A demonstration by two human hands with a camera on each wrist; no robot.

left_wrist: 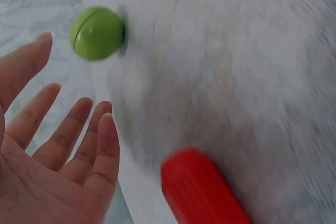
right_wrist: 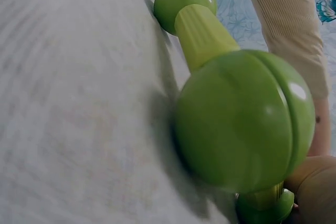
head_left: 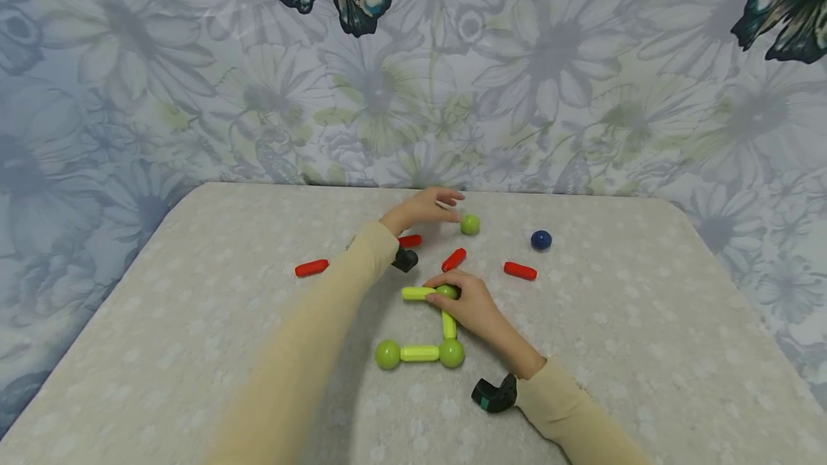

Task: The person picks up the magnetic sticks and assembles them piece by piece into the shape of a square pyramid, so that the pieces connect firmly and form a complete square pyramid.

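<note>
My left hand (head_left: 423,208) reaches over the far part of the table, fingers spread, its fingertips right beside a loose green ball (head_left: 469,224). The left wrist view shows the palm with nothing in it. Nearer the middle lies an open-sided frame of green balls and yellow-green rods (head_left: 420,354). My right hand (head_left: 474,301) pinches this frame at its upper corner ball (head_left: 447,292), thumb and finger by the upper rod (head_left: 416,293). In the right wrist view another corner ball (right_wrist: 241,121) fills the foreground, hiding most of the hand.
Red rods (head_left: 520,270) lie scattered across the table (head_left: 646,350), one (head_left: 311,268) left of the left forearm and one (head_left: 454,259) just beyond the right hand. A dark blue ball (head_left: 540,240) sits at the far right. The patterned wall (head_left: 581,92) stands behind the table edge.
</note>
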